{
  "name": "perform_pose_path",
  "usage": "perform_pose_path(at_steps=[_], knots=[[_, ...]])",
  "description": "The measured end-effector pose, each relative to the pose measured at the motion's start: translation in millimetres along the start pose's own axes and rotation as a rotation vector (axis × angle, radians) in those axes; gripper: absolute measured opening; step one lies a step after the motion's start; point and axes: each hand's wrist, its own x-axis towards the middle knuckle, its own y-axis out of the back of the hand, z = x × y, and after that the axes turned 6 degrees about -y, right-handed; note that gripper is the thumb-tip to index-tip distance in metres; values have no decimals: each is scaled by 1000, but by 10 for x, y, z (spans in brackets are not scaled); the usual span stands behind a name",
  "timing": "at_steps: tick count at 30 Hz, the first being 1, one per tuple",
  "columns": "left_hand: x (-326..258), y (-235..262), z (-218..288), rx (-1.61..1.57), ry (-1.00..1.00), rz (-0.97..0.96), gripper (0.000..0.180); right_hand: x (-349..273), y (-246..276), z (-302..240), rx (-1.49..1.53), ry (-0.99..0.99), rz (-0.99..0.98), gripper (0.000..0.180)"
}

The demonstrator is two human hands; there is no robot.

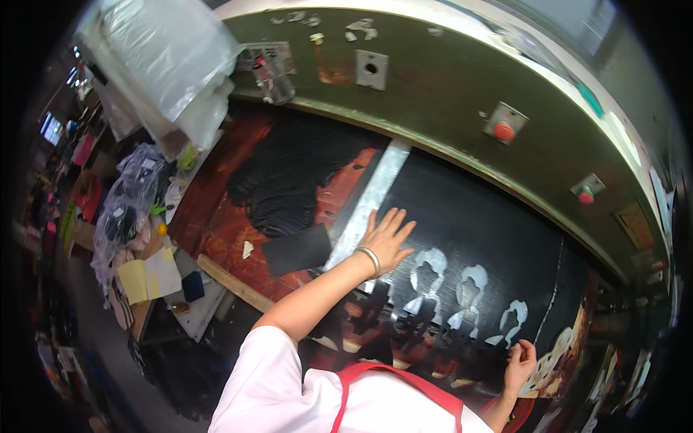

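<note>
My left hand (387, 241) lies flat with spread fingers on a black sheet (476, 213), beside a pale metal strip (368, 191); a bangle circles that wrist. In front of me the sheet shows several shiny silvery curved shapes (473, 289); whether they are cut-outs or pieces lying on it, I cannot tell. My right hand (520, 364) is at the sheet's near right edge, close to the rightmost shape. Its thumb and fingers are pinched together, and what they hold, if anything, is too small to make out.
Left of the strip, a heap of thin black pieces (278, 177) and a black rectangular piece (297, 250) lie on a reddish board (216, 209). A green machine beam (433, 94) with a red button (504, 131) spans the back. Clear plastic sheeting (155, 61) hangs far left.
</note>
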Motion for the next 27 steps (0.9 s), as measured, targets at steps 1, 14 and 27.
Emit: perform_pose_path(at_steps=[1, 14, 27], knots=[[-20, -56, 37, 26, -2, 42, 61, 34, 153, 196, -169, 187, 151, 18], [-399, -279, 274, 138, -53, 144, 59, -108, 1082, 1474, -597, 33, 473, 78], [-509, -211, 393, 188, -107, 195, 51, 146, 1028, 1450, 42, 109, 402, 101]])
